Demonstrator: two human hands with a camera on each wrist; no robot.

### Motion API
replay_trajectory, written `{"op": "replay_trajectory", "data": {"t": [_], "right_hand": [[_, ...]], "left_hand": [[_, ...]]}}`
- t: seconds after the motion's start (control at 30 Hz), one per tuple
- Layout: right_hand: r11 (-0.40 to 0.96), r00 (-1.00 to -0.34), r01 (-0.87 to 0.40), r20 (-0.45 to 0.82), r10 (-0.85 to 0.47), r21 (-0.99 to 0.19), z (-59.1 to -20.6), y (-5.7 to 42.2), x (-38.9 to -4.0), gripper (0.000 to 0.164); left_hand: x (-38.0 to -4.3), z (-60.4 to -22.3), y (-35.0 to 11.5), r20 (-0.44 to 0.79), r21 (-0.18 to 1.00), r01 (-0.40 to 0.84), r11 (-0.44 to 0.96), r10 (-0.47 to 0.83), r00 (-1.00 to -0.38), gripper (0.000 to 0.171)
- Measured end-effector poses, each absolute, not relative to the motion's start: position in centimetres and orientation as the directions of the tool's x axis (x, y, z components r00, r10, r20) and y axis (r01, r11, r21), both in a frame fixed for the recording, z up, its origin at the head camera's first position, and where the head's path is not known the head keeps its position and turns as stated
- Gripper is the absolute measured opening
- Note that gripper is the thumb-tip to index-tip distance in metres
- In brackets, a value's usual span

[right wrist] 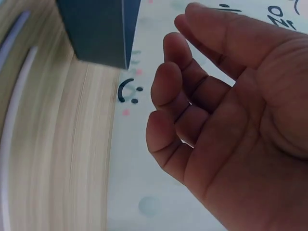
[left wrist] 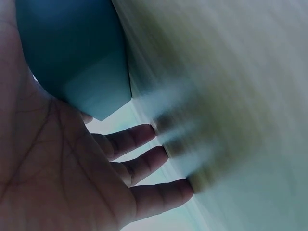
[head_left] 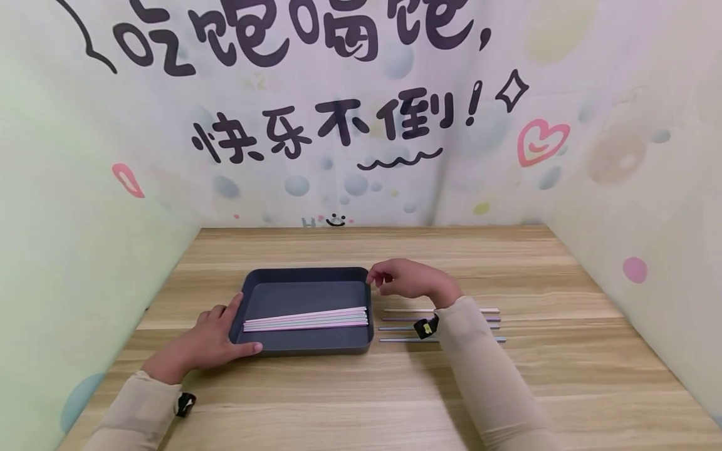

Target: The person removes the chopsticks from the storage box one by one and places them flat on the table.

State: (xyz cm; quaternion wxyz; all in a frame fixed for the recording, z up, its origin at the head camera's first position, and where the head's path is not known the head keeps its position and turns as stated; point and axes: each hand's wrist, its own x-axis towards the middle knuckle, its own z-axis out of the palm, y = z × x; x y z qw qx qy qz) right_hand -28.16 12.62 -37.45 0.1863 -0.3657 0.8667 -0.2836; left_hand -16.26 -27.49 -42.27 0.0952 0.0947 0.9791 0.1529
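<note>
A dark blue-grey tray lies on the wooden table, with a bundle of several pale pink and purple chopsticks across its inside. At its left end my left hand touches the tray, thumb along the front left corner and index finger by the left rim. In the left wrist view the fingers are extended, their tips on the tabletop, beside the tray's corner. My right hand is beside the tray's back right corner. Its fingers are loosely bent and hold nothing; the tray's wall is close by.
Several more chopsticks lie apart in roughly parallel rows right of the tray, partly hidden under my right wrist. The wooden table meets a printed back curtain and pale side walls.
</note>
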Motion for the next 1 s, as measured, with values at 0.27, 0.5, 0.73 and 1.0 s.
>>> {"op": "replay_trajectory", "data": {"t": [0.27,0.5,0.73,1.0], "right_hand": [[0.563,-0.627,-0.555,-0.137,-0.767,-0.612,-36.8,9.8,-28.2,0.023],[0.545,-0.583,-0.587,-0.154,-0.797,-0.599,-36.6,7.1,-28.4,0.023],[0.53,-0.553,-0.607,-0.164,-0.817,-0.592,-36.9,4.7,-28.9,0.024],[0.503,-0.524,-0.606,-0.167,-0.835,-0.616,-37.8,2.7,-29.0,0.026]], "left_hand": [[-16.4,-42.6,-27.6,-0.155,0.32,0.154,0.935,0.212,-0.965,0.123],[-16.4,-42.6,-27.7,-0.154,0.327,0.157,0.932,0.216,-0.964,0.124],[-16.4,-42.7,-27.6,-0.166,0.328,0.146,0.933,0.209,-0.964,0.124],[-16.5,-42.7,-27.7,-0.16,0.323,0.153,0.934,0.213,-0.964,0.123]]}}
